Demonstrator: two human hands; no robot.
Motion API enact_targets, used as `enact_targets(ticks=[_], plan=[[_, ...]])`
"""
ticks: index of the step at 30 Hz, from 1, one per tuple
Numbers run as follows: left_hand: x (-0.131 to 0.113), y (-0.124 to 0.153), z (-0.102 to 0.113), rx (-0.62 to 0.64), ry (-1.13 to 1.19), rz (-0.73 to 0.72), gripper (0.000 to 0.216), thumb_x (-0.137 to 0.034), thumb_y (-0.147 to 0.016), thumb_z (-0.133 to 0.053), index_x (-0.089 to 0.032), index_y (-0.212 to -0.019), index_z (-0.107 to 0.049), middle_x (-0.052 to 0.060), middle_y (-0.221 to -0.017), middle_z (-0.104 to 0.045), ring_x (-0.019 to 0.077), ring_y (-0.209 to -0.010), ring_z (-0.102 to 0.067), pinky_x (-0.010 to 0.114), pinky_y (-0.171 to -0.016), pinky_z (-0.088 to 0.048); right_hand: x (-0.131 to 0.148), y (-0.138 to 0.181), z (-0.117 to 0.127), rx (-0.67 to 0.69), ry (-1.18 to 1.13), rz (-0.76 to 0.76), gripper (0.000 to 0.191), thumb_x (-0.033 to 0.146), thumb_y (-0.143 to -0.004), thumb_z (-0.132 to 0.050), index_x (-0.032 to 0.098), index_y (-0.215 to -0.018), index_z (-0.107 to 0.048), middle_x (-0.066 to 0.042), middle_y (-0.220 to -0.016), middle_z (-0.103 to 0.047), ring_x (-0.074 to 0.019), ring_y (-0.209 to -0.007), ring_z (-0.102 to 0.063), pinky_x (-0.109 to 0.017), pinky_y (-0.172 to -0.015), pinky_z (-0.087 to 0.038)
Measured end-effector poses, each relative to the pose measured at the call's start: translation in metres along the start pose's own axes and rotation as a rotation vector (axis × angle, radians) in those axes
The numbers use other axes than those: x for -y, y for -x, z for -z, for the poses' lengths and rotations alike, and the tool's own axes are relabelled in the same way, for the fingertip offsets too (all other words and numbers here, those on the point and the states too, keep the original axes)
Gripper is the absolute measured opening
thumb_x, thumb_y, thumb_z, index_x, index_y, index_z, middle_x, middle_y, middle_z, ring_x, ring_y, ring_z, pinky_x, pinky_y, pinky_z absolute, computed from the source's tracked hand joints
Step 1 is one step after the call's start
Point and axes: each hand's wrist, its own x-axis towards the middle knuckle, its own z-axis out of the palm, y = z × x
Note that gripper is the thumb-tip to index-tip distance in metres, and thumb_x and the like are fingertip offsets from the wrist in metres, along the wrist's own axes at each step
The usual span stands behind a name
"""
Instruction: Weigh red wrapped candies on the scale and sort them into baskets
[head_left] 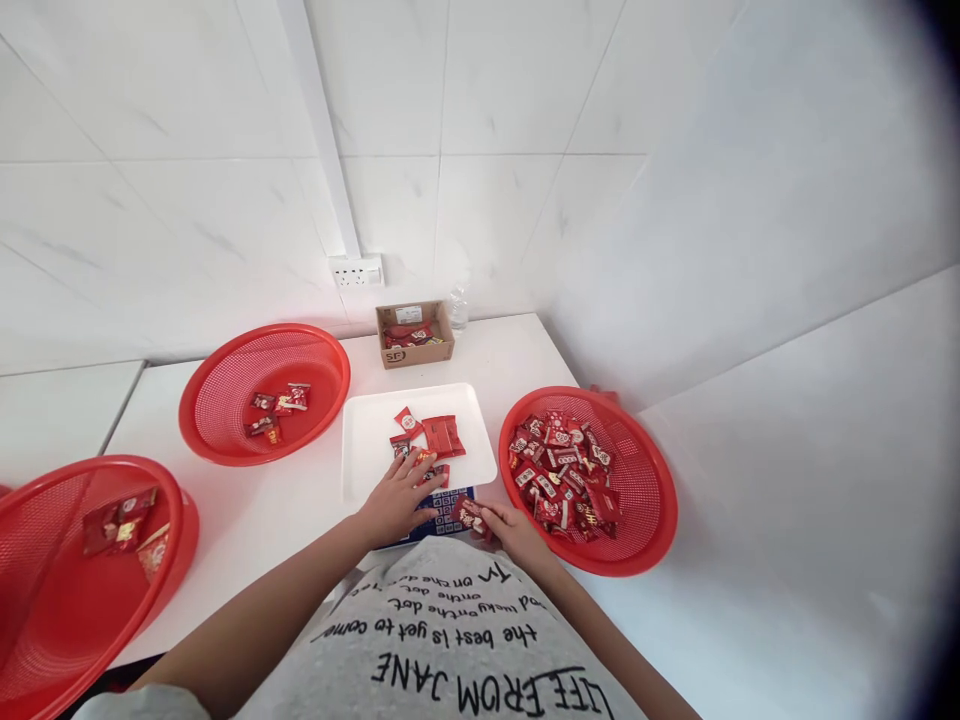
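Observation:
My left hand [397, 498] lies with its fingers spread over the near edge of a white tray [367, 425], touching small red packets there. On the tray are a larger flat red packet [444, 436], a small red packet with a pale round label [407, 421] and a dark red one [400, 445]. My right hand [514, 530] is closed on a dark red packet [470, 515], held just in front of the tray. Beneath that packet, a blue number keypad [446, 500] shows partly, and my left hand covers some of it.
To the right, a red mesh basket [651, 490] holds many small red packets. Two more red baskets, one at back left [217, 395] and one at near left [45, 560], hold several packets each. Near the wall stand a cardboard box [417, 353] of packets and a clear plastic bottle [458, 308].

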Motion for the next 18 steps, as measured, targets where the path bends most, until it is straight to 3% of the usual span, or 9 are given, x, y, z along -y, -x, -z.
enact_targets(ticks=[9,15,18], plan=[[0.024,-0.009,-0.015,-0.043,-0.167,0.13,0.056,-0.043,-0.087,-0.041,-0.028,-0.14,-0.029,0.006,-0.149,-0.025,0.0307,-0.137,-0.011,0.053,-0.108,-0.014,0.009,0.015,0.017,-0.091,-0.103,0.004,0.039,0.049,-0.071,-0.059,0.022,-0.098,-0.067,-0.005,-0.089,-0.069,-0.0182,-0.075,-0.063,-0.033,-0.067,-0.05],[0.024,-0.039,-0.011,-0.102,-0.129,0.271,0.073,-0.055,-0.082,-0.043,-0.026,-0.143,-0.017,0.012,-0.152,-0.009,0.0361,-0.137,-0.002,0.063,-0.103,-0.011,0.02,0.011,0.035,-0.213,-0.174,0.078,0.044,0.05,-0.069,-0.062,0.022,-0.104,-0.065,-0.007,-0.105,-0.067,-0.0182,-0.077,-0.064,-0.034,-0.07,-0.051],[0.025,-0.055,-0.01,-0.084,-0.115,0.256,0.07,-0.056,-0.082,-0.042,-0.029,-0.143,-0.019,0.009,-0.152,-0.013,0.0375,-0.137,-0.001,0.066,-0.101,-0.008,0.021,0.003,0.045,-0.291,-0.232,0.109,0.044,0.049,-0.068,-0.064,0.022,-0.102,-0.065,-0.008,-0.111,-0.064,-0.0199,-0.079,-0.064,-0.036,-0.072,-0.052]])
